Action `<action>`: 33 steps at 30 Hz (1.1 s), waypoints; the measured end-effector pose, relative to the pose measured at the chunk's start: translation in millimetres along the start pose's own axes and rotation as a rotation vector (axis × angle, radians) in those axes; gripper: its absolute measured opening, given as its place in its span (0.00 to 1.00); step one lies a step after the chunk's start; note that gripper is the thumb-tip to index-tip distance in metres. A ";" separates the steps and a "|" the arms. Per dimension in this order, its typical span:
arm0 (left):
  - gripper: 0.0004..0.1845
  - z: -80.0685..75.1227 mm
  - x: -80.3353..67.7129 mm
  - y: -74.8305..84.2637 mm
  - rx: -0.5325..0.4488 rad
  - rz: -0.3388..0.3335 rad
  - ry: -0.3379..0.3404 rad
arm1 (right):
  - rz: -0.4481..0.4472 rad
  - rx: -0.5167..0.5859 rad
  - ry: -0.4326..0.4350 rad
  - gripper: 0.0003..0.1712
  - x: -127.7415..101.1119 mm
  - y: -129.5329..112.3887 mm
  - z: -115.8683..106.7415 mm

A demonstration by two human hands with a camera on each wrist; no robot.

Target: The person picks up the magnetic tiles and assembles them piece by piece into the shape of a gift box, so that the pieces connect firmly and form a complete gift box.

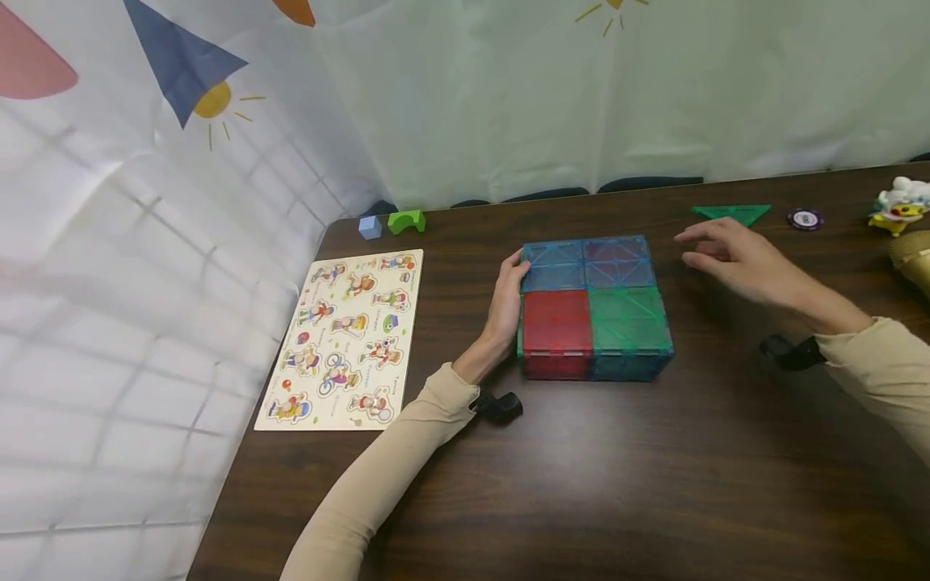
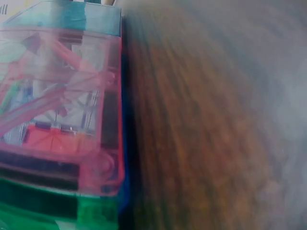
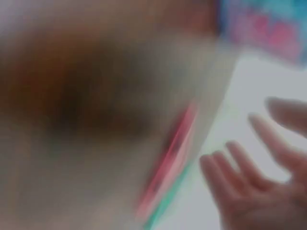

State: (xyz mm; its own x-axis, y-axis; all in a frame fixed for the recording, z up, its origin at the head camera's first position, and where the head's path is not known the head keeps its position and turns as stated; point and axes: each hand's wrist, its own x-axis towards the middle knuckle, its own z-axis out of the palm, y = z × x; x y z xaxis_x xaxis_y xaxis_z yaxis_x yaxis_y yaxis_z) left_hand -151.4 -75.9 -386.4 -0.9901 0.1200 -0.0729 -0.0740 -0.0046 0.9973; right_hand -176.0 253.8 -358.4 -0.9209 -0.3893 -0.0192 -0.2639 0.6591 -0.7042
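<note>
No writing is legible anywhere. The tile box (image 1: 594, 307) sits mid-table (image 1: 654, 484); the left hand (image 1: 506, 303) rests flat-fingered against its left side, and the right hand (image 1: 734, 260) hovers relaxed and spread, just right of it, holding nothing.

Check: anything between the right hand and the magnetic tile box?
Nothing visible. The right hand hovers open just right of the tile box, with only bare table in the gap. The left hand rests on the box's opposite, left side.

Dark wooden table (image 1: 654, 484) filling the near right, white patterned curtain (image 1: 145, 242) hanging left and far behind
</note>
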 end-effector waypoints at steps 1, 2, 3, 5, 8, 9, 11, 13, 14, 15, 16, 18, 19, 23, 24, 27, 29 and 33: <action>0.32 0.3 -0.1 -0.2 0.000 -0.004 -0.003 | -0.015 -0.064 0.003 0.22 2.3 7.2 -7.0; 0.32 0.5 -0.1 -0.4 0.012 -0.009 -0.003 | -0.037 -0.118 0.001 0.22 4.6 14.3 -13.0; 0.32 0.6 -0.1 -0.6 0.013 -0.009 -0.005 | -0.053 -0.158 -0.011 0.22 6.8 20.5 -17.5; 0.32 0.7 0.3 -0.3 0.013 -0.015 -0.014 | -0.066 -0.233 -0.044 0.22 8.5 30.2 -22.9; 0.31 -0.1 1.2 0.0 0.000 -0.017 -0.027 | -0.103 -0.298 -0.083 0.23 8.1 38.1 -22.7; 0.30 -0.5 1.4 0.4 -0.011 -0.015 -0.032 | -0.115 -0.313 -0.087 0.23 7.4 39.1 -21.7; 0.29 -1.3 2.0 1.2 -0.032 -0.015 -0.037 | -0.143 -0.354 -0.074 0.23 6.1 39.2 -20.0; 0.29 -2.4 2.6 1.8 -0.045 -0.017 -0.039 | -0.134 -0.372 -0.065 0.23 5.2 37.9 -19.5; 0.29 -3.0 3.0 2.0 -0.051 -0.019 -0.039 | -0.115 -0.377 -0.066 0.23 4.5 37.2 -19.9; 0.29 -3.6 3.2 2.1 -0.055 -0.023 -0.039 | -0.089 -0.375 -0.068 0.24 3.7 36.5 -20.4; 0.29 -4.2 3.4 2.0 -0.055 -0.029 -0.040 | -0.057 -0.364 -0.070 0.25 2.9 36.3 -21.1; 0.30 -5.3 3.8 1.9 -0.052 -0.038 -0.044 | 0.008 -0.334 -0.073 0.28 0.3 37.3 -22.5; 0.30 -5.4 3.9 1.9 -0.052 -0.042 -0.047 | 0.038 -0.310 -0.067 0.28 -1.9 38.1 -23.5; 0.30 -6.8 4.6 2.7 -0.041 -0.048 -0.064 | 0.125 -0.226 -0.030 0.28 -11.1 41.8 -25.5; 0.30 -7.6 4.8 2.9 -0.037 -0.049 -0.069 | 0.138 -0.216 -0.020 0.27 -13.1 42.0 -25.6; 0.31 -11.2 4.5 4.0 -0.010 -0.051 -0.089 | 0.136 -0.200 0.023 0.22 -17.9 38.8 -26.1; 0.31 -14.3 4.0 5.8 0.012 -0.058 -0.107 | 0.101 -0.226 0.072 0.18 -19.9 33.2 -27.1; 0.31 -21.7 2.9 11.3 0.162 -0.039 -0.121 | 0.020 -0.231 0.210 0.14 -22.1 9.4 -29.7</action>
State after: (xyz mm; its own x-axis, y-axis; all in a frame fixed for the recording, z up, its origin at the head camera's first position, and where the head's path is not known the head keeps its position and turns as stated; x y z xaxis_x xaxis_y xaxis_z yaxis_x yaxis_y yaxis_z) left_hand -157.6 -97.2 -375.7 -0.9646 0.2350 -0.1194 -0.0824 0.1615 0.9834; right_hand -166.6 287.6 -343.6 -0.9592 -0.2496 0.1325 -0.2815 0.8032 -0.5251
